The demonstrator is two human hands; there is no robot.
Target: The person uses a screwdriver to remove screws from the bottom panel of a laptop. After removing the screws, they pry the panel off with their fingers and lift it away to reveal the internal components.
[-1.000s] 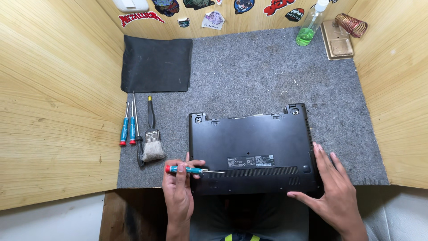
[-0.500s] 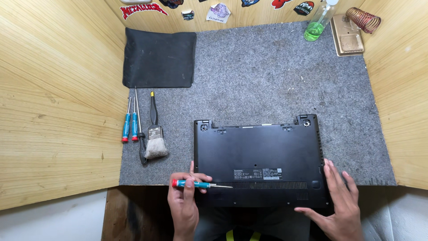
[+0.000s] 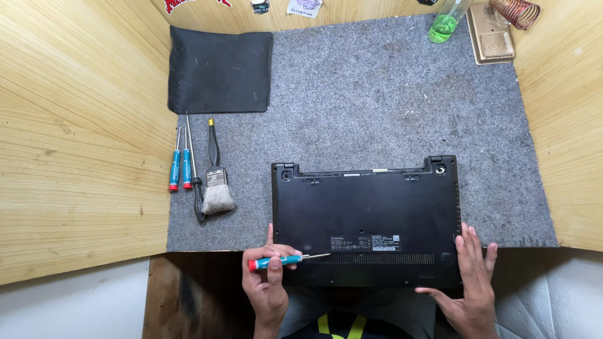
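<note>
A black laptop (image 3: pixel 367 213) lies bottom side up on the grey felt mat (image 3: pixel 377 107), its near edge hanging over the mat's front. My left hand (image 3: pixel 269 285) grips a small screwdriver (image 3: pixel 286 260) with a teal handle and red cap; its shaft points right, over the laptop's vent slots near the front left corner. My right hand (image 3: pixel 468 282) rests flat, fingers spread, on the laptop's front right corner.
Two teal and red screwdrivers (image 3: pixel 180 166), a thin black tool and a small brush (image 3: pixel 217 188) lie left of the laptop. A black cloth pad (image 3: pixel 220 69) sits at the back left. A green bottle (image 3: pixel 445 25) and a tray (image 3: pixel 493 34) stand at the back right. Wooden walls enclose the mat.
The view has shifted so the laptop sits lower and more to the right in the frame. Both hands keep their places on the laptop; the screwdriver stays level.
</note>
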